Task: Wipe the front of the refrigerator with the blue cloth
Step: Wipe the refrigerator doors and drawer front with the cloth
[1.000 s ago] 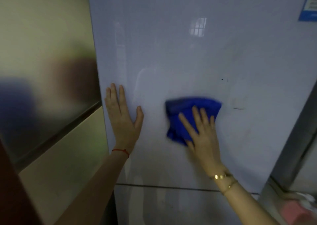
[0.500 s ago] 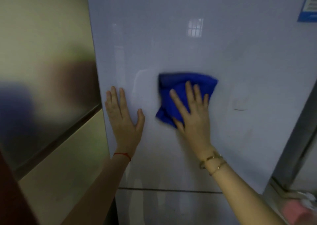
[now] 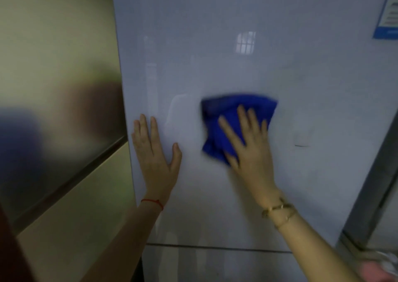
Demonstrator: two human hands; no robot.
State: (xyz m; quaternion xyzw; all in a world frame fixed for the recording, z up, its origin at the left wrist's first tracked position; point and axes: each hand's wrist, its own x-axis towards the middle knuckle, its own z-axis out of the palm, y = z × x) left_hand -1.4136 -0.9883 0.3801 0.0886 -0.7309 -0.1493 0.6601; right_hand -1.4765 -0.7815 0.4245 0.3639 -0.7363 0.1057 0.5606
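Observation:
The pale, glossy refrigerator door (image 3: 247, 55) fills most of the head view. A crumpled blue cloth (image 3: 224, 118) lies flat against it at mid height. My right hand (image 3: 249, 144) presses on the cloth with fingers spread, covering its lower right part. My left hand (image 3: 155, 152) rests flat on the door near its left edge, fingers up, holding nothing; a red string circles that wrist. The cloth looks smeared by motion.
A blue label (image 3: 387, 10) sticks to the door's top right. A seam (image 3: 215, 247) splits upper and lower doors. The refrigerator's shiny side panel (image 3: 60, 109) stands left. A grey frame (image 3: 374, 184) and pinkish items (image 3: 374, 271) are at the right.
My right hand slid the cloth up and left from its place a second ago, then shifted it slightly right. The left hand stayed flat on the door.

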